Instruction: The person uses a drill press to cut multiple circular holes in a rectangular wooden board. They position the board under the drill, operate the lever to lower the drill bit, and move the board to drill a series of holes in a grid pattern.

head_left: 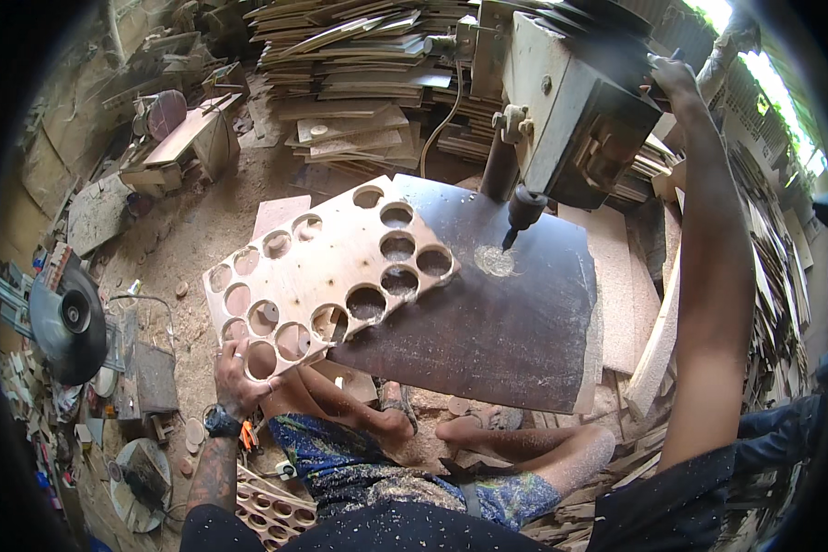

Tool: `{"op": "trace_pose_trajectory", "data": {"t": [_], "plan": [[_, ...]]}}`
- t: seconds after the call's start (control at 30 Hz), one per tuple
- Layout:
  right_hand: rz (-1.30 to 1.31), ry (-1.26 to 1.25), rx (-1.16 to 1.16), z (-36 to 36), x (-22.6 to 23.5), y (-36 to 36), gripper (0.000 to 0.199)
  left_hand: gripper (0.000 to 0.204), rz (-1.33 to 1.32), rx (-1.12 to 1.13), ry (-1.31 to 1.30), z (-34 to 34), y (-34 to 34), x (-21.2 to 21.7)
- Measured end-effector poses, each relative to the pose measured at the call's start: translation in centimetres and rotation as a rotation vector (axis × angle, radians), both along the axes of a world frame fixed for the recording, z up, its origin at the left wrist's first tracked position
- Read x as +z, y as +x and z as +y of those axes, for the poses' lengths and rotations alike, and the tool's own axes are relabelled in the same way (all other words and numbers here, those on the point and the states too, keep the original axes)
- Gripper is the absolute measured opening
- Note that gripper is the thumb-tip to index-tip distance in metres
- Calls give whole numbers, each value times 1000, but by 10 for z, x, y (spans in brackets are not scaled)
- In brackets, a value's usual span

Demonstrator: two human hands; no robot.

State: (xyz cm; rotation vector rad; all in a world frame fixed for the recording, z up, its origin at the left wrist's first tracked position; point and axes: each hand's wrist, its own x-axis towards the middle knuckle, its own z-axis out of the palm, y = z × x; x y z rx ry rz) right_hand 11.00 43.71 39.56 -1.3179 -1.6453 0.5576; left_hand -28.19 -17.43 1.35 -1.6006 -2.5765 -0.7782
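My left hand [237,382], with a ring and a wrist strap, is closed on the near left corner of a pale plywood board [317,271]. Round holes run along the board's edges, while its middle is solid. The board's right part lies over a dark work surface [515,340]. To its right a drill press [561,101] stands with its chuck and bit [523,219] above a worn, pale round patch [495,261]. Raised at the right side of the machine's head, my right hand [676,78] is closed round what looks like its handle, mostly hidden.
Stacked wood sheets [340,64] fill the back. A circular-blade machine [69,313] stands at the far left, with a disc sander [167,115] behind it. Sawdust and offcuts cover the floor [170,267]. Another holed board [271,506] lies low by my left forearm. Boards [653,340] lean at right.
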Motion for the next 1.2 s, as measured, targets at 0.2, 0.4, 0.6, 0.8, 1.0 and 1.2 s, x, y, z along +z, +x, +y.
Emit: {"op": "trace_pose_trajectory", "data": {"t": [0.2,0.4,0.6,0.8,1.0,1.2], "plan": [[-68,18,-3,0,2,3,45,96,10,-165,-26,17,6,11],[-69,-38,17,-6,1,3,39,98,155,-371,-1,72,60,9],[-74,-42,14,-7,1,3,40,102,172,-418,45,105,96,4],[-94,-51,19,0,3,3,44,100,105,-463,5,104,87,6],[-107,13,-27,-13,-1,5,42,100,108,-453,51,102,86,3],[83,262,29,-76,-34,29,34,99,80,-452,35,102,87,-1]]}}
